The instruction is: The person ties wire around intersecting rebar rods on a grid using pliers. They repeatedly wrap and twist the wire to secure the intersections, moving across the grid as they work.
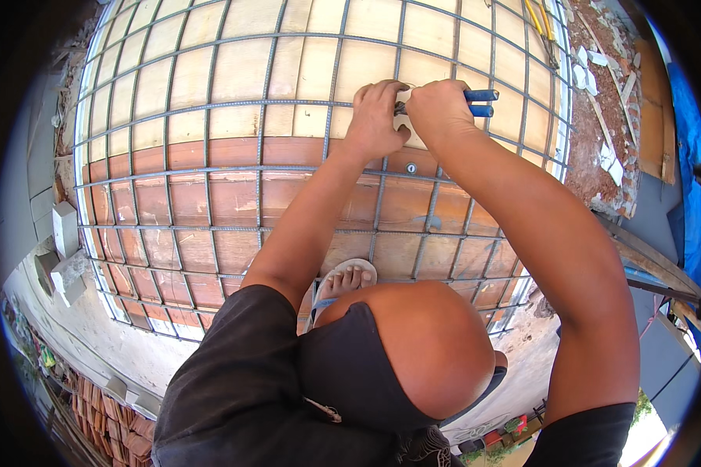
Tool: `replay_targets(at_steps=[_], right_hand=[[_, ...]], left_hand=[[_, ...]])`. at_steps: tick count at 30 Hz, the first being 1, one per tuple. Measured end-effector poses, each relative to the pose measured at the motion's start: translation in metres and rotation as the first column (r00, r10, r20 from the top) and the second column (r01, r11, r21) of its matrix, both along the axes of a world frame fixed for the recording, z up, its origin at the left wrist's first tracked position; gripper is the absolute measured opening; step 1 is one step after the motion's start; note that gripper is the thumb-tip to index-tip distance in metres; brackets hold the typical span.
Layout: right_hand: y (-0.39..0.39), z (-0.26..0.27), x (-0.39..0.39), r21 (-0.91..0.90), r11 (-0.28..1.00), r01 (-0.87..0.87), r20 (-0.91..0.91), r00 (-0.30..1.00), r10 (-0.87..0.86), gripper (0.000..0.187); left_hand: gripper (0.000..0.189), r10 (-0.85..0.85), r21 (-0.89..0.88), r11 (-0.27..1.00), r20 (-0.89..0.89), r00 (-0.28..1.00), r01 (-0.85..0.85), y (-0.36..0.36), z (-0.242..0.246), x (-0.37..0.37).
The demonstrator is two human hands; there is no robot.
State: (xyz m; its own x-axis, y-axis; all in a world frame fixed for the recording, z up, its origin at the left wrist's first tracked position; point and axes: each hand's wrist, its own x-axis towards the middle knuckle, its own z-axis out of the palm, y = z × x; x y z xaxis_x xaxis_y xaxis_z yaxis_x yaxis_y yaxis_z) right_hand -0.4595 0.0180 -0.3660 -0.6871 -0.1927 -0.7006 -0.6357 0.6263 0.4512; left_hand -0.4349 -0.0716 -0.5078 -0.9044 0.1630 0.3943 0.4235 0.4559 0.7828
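My right hand (pixel 441 108) grips a hand tool with blue handles (pixel 482 95), likely tying pincers; their ends stick out to the right of the fist. The tool's metal jaws show between my hands, close to a crossing of the steel rebar mesh (pixel 304 103). My left hand (pixel 377 119) rests over a bar just left of the jaws, thumb spread below. A thin wire seems to show between the hands, but whether the left fingers pinch it is hidden. Under the mesh lie pale plywood sheets (pixel 239 76) and reddish-brown wooden panels (pixel 222 201).
Yellow-handled pincers (pixel 540 23) lie on the mesh at upper right. My sandalled foot (pixel 347 277) stands on the panels, with bars around it. Light blocks (pixel 65 227) sit beyond the left edge. Rubble and earth (pixel 601 105) border the right, near a blue tarpaulin (pixel 686 175).
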Motion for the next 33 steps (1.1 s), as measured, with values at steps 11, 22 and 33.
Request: replay_targets(at_steps=[11, 22, 33], right_hand=[[0.035, 0.033, -0.007, -0.034, 0.988, 0.15, 0.143, 0.979, -0.143, 0.02], [0.008, 0.075, -0.011, -0.022, 0.936, 0.352, 0.153, 0.926, -0.345, 0.011], [0.076, 0.052, 0.001, -0.159, 0.895, -0.418, -0.255, 0.893, 0.372, 0.02]], left_hand=[[0.015, 0.116, 0.173, 0.978, 0.032, 0.993, -0.12, 0.051, 0.0, -0.007], [0.021, 0.083, 0.148, 0.984, 0.098, 0.992, -0.097, 0.055, 0.01, -0.009], [0.024, 0.174, 0.164, 0.97, 0.032, 0.984, -0.177, 0.06, 0.016, -0.015]])
